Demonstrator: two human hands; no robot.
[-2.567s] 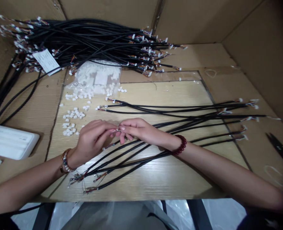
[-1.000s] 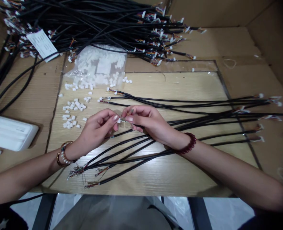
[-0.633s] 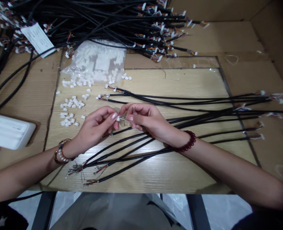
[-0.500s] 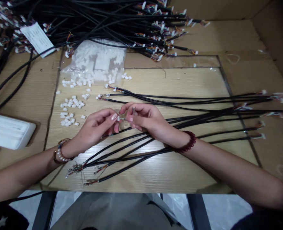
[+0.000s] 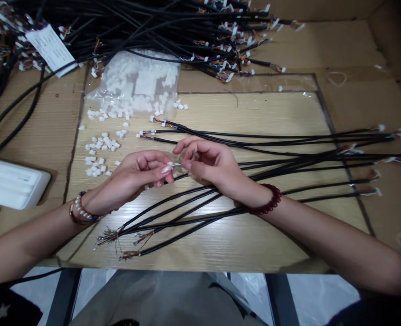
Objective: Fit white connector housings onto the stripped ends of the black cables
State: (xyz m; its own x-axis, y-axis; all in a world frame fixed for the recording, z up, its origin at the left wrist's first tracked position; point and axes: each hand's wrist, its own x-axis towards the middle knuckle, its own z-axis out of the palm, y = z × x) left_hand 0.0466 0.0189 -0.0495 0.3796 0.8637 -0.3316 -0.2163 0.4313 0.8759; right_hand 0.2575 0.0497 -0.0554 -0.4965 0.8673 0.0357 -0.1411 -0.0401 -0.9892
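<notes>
Below the near edge of the worktop (image 5: 227,249) shows a lap in grey cloth (image 5: 159,299). Just inside that edge, several black cables (image 5: 173,240) lie aslant, their left ends fanned out in bare, coloured strands (image 5: 108,237). Above these, the two hands meet near the middle. The left hand (image 5: 132,176), a beaded bracelet (image 5: 80,209) at its wrist, has a narrow grip, thumb and finger pinching a small white connector (image 5: 170,165). From the connector, thin wires (image 5: 177,165) run rightward to the right hand (image 5: 214,163), whose fingers curl with the forefinger apart from the thumb; whether its grip closes on the wires I cannot tell. It wears a dark red coil band (image 5: 268,200). Off to the left rests a white box (image 5: 15,181). Beyond the hands, more cables (image 5: 237,135) stretch rightward, with connectors on their left ends, and loose white pieces (image 5: 101,144) lie scattered to their left. Farther back, a clear bag (image 5: 118,86) of such pieces sits against a large heap of black cables (image 5: 135,31), a printed paper slip (image 5: 52,50) on its left side. Cardboard (image 5: 322,11) stands behind.
</notes>
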